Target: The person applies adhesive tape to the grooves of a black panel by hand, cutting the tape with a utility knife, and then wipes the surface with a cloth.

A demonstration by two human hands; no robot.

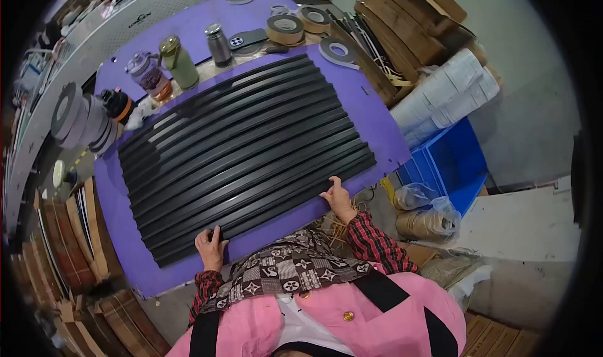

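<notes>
Long black ribbed strips (pixel 245 150) lie side by side across the purple tabletop (pixel 132 272), forming a corrugated sheet. My left hand (pixel 211 249) is at their near edge, thumb and fingers apart, with fingertips resting on the closest strip. Further right along that edge, my right hand (pixel 340 200) has its thumb and index finger spread, the index fingertip touching the strip's border. Neither hand appears closed around a strip. Some fingers of both hands are curled under and hidden.
Behind the strips stand a green bottle (pixel 180 63), a purple-lidded bottle (pixel 149 75), a steel flask (pixel 218 45), a phone (pixel 247 39) and tape rolls (pixel 285 29). Grey rolls (pixel 72 115) stand left. Right are a blue bin (pixel 455 162), white wrapped bundles (pixel 449 93) and cardboard (pixel 392 27).
</notes>
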